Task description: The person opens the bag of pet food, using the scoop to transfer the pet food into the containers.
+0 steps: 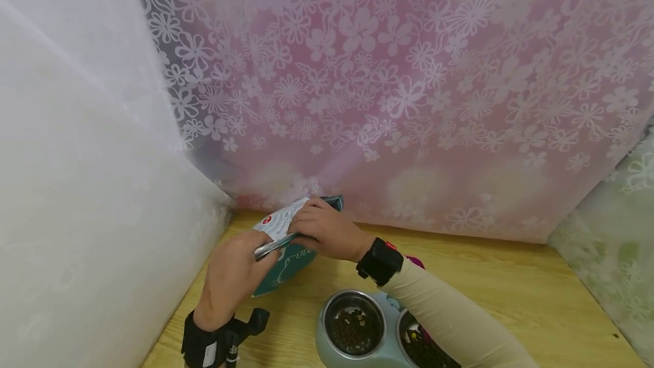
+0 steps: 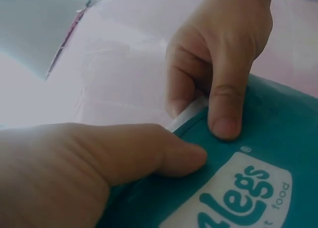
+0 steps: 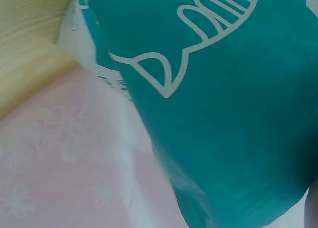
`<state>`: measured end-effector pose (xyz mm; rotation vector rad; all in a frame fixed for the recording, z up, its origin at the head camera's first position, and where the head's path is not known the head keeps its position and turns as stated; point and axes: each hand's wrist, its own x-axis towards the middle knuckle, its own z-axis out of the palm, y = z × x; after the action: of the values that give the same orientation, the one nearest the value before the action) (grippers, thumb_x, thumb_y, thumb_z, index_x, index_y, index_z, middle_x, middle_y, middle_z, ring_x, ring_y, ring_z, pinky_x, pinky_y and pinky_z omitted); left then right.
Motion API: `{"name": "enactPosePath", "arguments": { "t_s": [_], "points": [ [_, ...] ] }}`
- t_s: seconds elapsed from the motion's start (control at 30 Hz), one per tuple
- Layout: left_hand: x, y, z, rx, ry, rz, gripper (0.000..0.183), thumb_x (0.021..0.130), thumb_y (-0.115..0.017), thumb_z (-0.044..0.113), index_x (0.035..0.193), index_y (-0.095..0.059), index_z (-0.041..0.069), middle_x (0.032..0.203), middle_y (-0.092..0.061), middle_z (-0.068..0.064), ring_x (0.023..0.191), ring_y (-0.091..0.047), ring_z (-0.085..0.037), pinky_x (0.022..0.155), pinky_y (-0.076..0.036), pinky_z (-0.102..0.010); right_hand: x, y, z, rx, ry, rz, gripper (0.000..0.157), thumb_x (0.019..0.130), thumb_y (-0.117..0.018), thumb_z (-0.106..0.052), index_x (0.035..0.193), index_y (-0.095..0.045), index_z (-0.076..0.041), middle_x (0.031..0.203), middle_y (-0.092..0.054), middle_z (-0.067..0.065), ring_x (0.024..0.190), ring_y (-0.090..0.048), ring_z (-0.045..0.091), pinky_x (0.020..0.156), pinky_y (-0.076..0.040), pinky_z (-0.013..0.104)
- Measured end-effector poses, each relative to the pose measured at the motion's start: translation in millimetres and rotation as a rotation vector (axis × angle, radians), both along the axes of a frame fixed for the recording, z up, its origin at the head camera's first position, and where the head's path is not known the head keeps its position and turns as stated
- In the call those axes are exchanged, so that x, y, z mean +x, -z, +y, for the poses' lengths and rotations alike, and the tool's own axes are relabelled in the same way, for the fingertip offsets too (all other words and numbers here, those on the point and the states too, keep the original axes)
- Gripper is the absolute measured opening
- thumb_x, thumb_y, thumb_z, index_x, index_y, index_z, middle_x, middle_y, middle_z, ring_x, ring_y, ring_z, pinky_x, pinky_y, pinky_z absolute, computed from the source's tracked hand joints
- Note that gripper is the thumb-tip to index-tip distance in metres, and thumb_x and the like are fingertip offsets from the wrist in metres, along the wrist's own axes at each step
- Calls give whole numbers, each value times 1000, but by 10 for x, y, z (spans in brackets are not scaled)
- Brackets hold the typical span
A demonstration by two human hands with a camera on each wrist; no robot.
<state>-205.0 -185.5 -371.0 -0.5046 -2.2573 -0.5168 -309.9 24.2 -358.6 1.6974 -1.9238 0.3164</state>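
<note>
A teal and white pet food bag (image 1: 292,270) stands tilted near the back left corner, with white lettering on its teal side. My left hand (image 1: 236,270) pinches the bag's top edge at the left, its thumb lying flat along the teal face. Farther along the same edge, my right hand (image 1: 331,233) pinches it between thumb and fingers. The left wrist view shows the right hand's thumb (image 2: 226,111) pressed on the teal side, its fingers behind the edge. Teal film with a white line drawing fills much of the right wrist view.
A grey-blue double pet feeder (image 1: 322,338) with two steel bowls holding brown kibble stands at the front, partly hidden by the right sleeve (image 1: 455,311). A magenta item (image 1: 416,262) shows behind that forearm. Flowered sheeting (image 1: 398,129) walls the wooden table (image 1: 511,277).
</note>
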Motion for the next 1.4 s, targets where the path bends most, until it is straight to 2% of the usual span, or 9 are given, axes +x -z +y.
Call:
{"name": "enactPosePath", "arguments": {
  "t_s": [0.2, 0.37, 0.43, 0.6, 0.73, 0.97, 1.23, 1.4],
  "points": [
    [78, -43, -7, 72, 17, -9, 12, 79, -72, 16, 75, -61, 19, 66, -50, 12, 49, -38, -2, 43, -30, -19, -63, -172, -30, 56, -75, -119, 12, 87, -71, -22, 97, -65, -21, 96, -61, -13, 94, -53, 4, 98, -30, 30],
    [122, -70, -54, 112, 2, -8, 12, 78, -74, 14, 76, -62, 16, 68, -56, 9, 50, -41, -1, 44, -33, -21, -153, -306, 6, 115, -63, -161, 16, 90, -67, -27, 104, -65, -19, 99, -62, -12, 95, -55, 6, 100, -30, 28],
    [129, -73, -71, 130, -4, -30, 11, 79, -74, 15, 77, -63, 17, 69, -55, 9, 50, -42, -1, 43, -33, -21, -171, -329, 20, 126, -61, -168, 16, 91, -66, -26, 105, -65, -18, 99, -62, -11, 96, -56, 6, 101, -31, 28],
    [134, -76, -83, 165, -17, -84, 7, 81, -72, 17, 80, -66, 18, 69, -55, 11, 49, -42, -2, 43, -34, -22, -163, -332, 6, 108, -63, -181, 13, 91, -67, -23, 102, -66, -17, 95, -62, -12, 97, -56, 8, 98, -33, 28],
    [129, -79, -83, 170, -18, -84, 6, 81, -72, 17, 80, -66, 17, 70, -56, 10, 50, -44, -2, 44, -35, -23, -167, -303, -13, 102, -55, -204, 9, 92, -65, -23, 100, -65, -19, 92, -60, -13, 96, -53, 6, 94, -34, 28],
    [155, -85, -112, 199, -28, -111, 8, 80, -74, 17, 82, -67, 16, 73, -60, 6, 53, -49, -3, 46, -39, -24, -226, -320, 62, 96, -67, -299, 17, 91, -67, -16, 108, -65, -15, 104, -62, -8, 102, -54, 7, 93, -38, 24],
    [156, -93, -132, 216, -35, -138, 8, 81, -74, 19, 83, -68, 16, 72, -59, 8, 51, -47, -4, 45, -38, -25, -207, -331, 93, 97, -11, -232, 15, 91, -67, -18, 105, -65, -14, 102, -60, -6, 99, -54, 8, 92, -37, 24],
    [148, -91, -130, 213, -28, -143, 8, 81, -74, 19, 82, -66, 17, 72, -58, 9, 51, -46, -3, 45, -38, -24, -200, -307, 110, 94, 10, -225, 13, 92, -66, -18, 104, -63, -15, 103, -60, -6, 100, -54, 7, 94, -36, 26]
  ]
}}
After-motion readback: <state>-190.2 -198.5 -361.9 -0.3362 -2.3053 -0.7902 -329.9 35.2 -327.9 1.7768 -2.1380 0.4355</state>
